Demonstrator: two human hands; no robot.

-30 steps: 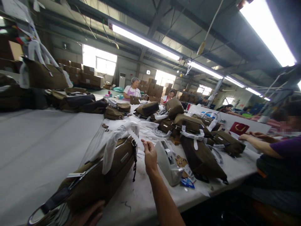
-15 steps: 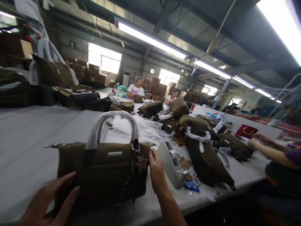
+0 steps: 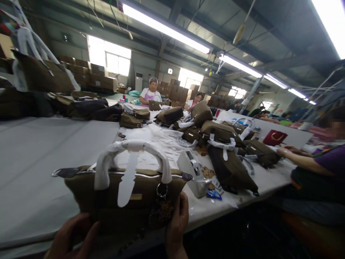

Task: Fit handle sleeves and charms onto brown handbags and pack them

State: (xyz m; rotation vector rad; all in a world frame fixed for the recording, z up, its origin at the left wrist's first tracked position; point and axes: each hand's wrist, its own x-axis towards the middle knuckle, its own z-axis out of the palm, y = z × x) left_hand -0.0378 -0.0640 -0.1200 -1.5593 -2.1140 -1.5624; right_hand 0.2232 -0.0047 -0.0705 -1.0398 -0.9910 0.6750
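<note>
A dark olive handbag is right in front of me, its zipped top tilted toward me. Wrapped handles arch above it, and a white notched strip hangs from them over the front. On the bag's right front dangles a leopard-patterned charm on a ring. My right hand grips the right side, with thumb and fingers around the edge. At the lower left my left hand is curled against the bag, fingertips on its front; its lower part is in shadow.
A tape dispenser stands right of the bag, beside a blue packet. More olive bags are heaped behind it. A co-worker's arm reaches in from the right near a red bag. Another handbag stands far left.
The handbag has tipped so its zipper and top now show, and the white strip hangs in front. Both hands have moved lower with it. The view has shifted slightly right.
</note>
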